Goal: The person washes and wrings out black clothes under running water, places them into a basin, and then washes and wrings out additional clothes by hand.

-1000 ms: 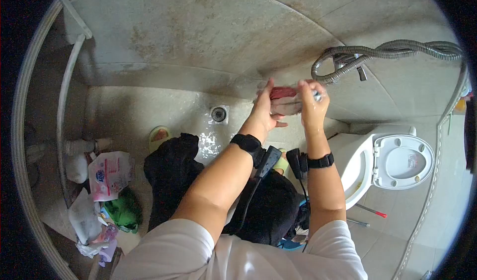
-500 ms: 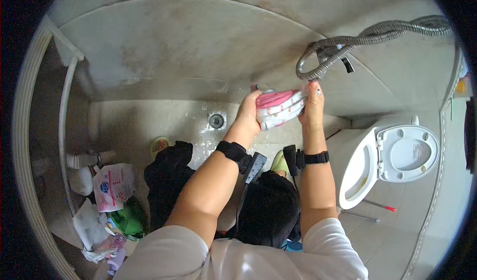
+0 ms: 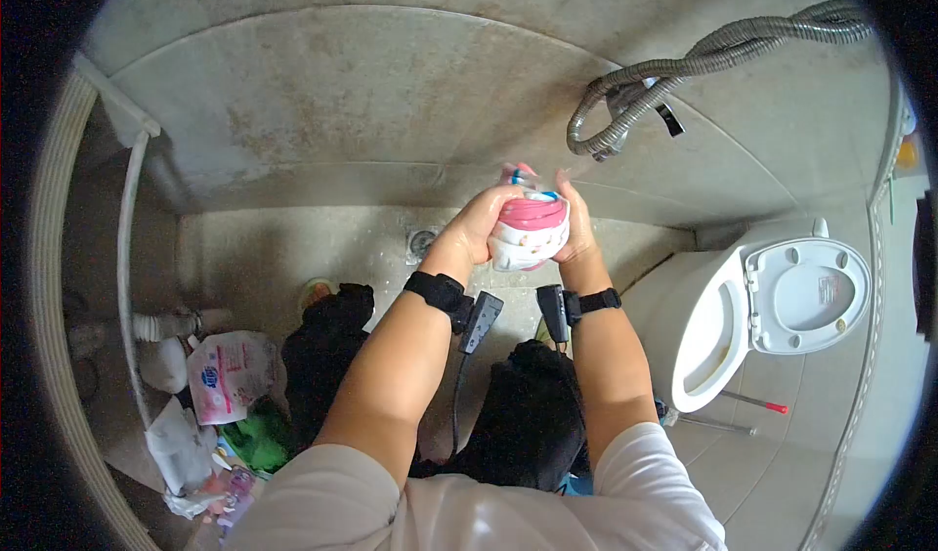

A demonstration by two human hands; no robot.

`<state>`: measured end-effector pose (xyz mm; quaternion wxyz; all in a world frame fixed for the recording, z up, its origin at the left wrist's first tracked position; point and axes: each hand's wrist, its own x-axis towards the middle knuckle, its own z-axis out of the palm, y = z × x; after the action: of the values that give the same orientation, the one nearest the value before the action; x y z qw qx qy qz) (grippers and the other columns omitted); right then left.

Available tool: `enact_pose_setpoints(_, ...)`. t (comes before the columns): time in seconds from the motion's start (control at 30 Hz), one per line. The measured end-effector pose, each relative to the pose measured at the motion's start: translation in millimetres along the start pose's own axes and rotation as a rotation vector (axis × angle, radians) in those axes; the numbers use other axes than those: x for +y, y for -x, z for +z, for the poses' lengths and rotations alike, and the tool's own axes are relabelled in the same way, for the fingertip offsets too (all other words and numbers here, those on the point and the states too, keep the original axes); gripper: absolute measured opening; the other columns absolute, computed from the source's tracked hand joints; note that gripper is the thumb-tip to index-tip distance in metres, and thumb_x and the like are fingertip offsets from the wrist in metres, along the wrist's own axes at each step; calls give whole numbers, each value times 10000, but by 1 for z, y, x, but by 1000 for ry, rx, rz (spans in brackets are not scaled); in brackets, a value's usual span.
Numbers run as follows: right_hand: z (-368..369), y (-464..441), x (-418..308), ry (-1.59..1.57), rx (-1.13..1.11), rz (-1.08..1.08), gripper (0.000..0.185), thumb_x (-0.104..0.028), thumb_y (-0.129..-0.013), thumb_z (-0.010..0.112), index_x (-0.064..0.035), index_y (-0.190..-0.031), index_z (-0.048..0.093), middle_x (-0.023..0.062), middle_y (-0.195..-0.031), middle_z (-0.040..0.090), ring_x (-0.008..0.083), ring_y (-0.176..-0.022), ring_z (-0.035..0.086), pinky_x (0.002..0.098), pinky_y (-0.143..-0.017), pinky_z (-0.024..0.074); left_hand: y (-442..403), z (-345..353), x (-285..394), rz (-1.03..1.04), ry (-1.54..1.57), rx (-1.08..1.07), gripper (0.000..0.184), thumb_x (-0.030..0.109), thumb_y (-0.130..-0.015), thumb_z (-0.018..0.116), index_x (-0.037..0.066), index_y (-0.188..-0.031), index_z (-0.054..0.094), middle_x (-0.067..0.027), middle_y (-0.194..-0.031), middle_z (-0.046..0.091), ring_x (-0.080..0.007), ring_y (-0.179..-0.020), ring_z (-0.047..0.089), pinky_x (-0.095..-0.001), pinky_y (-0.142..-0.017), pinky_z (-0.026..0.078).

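Note:
A bundled wet cloth [image 3: 531, 231], pink on top and white with small spots below, is held between both hands over the floor. My left hand [image 3: 481, 221] wraps round its left side, and my right hand [image 3: 578, 221] presses on its right side. Some blue shows at the far edge of the bundle. Beyond the hands, a metal tap [image 3: 625, 111] on the wall has a grey coiled hose [image 3: 718, 51] looped round it. Water droplets are visible near the hands.
A floor drain [image 3: 421, 246] lies beyond my left forearm. At the right stands a toilet [image 3: 708, 331] with its lid up, beside a red-tipped rod [image 3: 767, 406]. A pink and white bag [image 3: 230, 377] and a green bag [image 3: 262, 436] lie at the lower left.
Both hands have come away from the tap, down and to the left, with the cloth. The cloth is now bunched more tightly, and my right hand has closed in on its side.

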<state>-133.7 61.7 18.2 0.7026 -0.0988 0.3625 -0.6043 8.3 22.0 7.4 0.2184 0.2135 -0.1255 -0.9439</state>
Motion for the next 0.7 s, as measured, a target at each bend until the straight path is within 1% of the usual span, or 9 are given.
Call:
enact_pose_setpoints(0.1,-2,3,-7,-59,-59,88,403,-232,-888,506,23,-1199,486,178,-1196,546,292,-1019,577,402,-921,448,-11,-17,2,-32,-28,-64,235,226,-780,560,100,-978,582,-71,-880,629,-212,-781,640,-353,-705,533)
enact_pose_setpoints(0.17,-7,-4,-16,220,-32,-46,329,-204,-878,521,35,-1102,543,182,-1105,592,298,-989,589,408,-915,454,-14,-24,3,-62,-79,-104,263,226,-771,573,117,-1011,572,-64,-903,622,-207,-808,636,-349,-706,532)
enact_pose_setpoints(0.27,24,6,-18,414,184,-355,224,-126,-835,606,36,-986,582,158,-974,639,227,-881,621,337,-816,491,-12,-15,2,209,-111,-6,326,253,-758,588,137,-1060,556,-90,-1018,606,-238,-928,610,-413,-789,507)
enact_pose_setpoints(0.33,25,2,-14,645,247,-627,214,-66,-780,673,17,-958,589,108,-869,649,131,-788,608,255,-737,479,-10,-14,8,-131,-136,323,355,346,-784,598,128,-1060,560,-124,-1085,587,-285,-1021,568,-504,-869,449)
enact_pose_setpoints(0.43,37,16,10,1071,322,-698,223,-67,-767,676,-11,-964,590,87,-882,635,127,-818,588,259,-741,465,-7,-17,6,-185,297,57,487,483,-785,600,138,-1127,564,-104,-1084,609,-298,-1027,567,-591,-903,375)
enact_pose_setpoints(0.5,47,26,23,1347,258,-856,268,-71,-731,696,-26,-976,596,69,-985,610,120,-854,552,257,-740,454,-9,-17,0,-97,384,42,470,517,-790,600,129,-1057,595,-107,-1062,618,-277,-961,597,-513,-858,450)
enact_pose_setpoints(0.6,42,26,32,1340,212,-790,193,-91,-742,689,-24,-906,612,70,-908,625,109,-787,553,244,-708,447,-19,-25,-10,112,285,88,329,385,-806,627,79,-927,608,-93,-921,641,-222,-816,635,-349,-718,534)
enact_pose_setpoints(0.67,51,22,22,1080,382,-550,144,-123,-765,676,-11,-835,616,66,-798,627,116,-726,561,247,-662,444,-29,-22,-15,152,304,53,309,356,-795,639,74,-918,608,-89,-900,641,-224,-806,634,-357,-719,532)
enact_pose_setpoints(0.7,53,16,17,933,364,-587,170,-162,-791,650,2,-789,607,56,-702,608,122,-675,559,258,-620,442,-31,-19,-17,195,312,16,290,327,-783,651,68,-909,609,-85,-879,641,-226,-797,633,-365,-720,531)
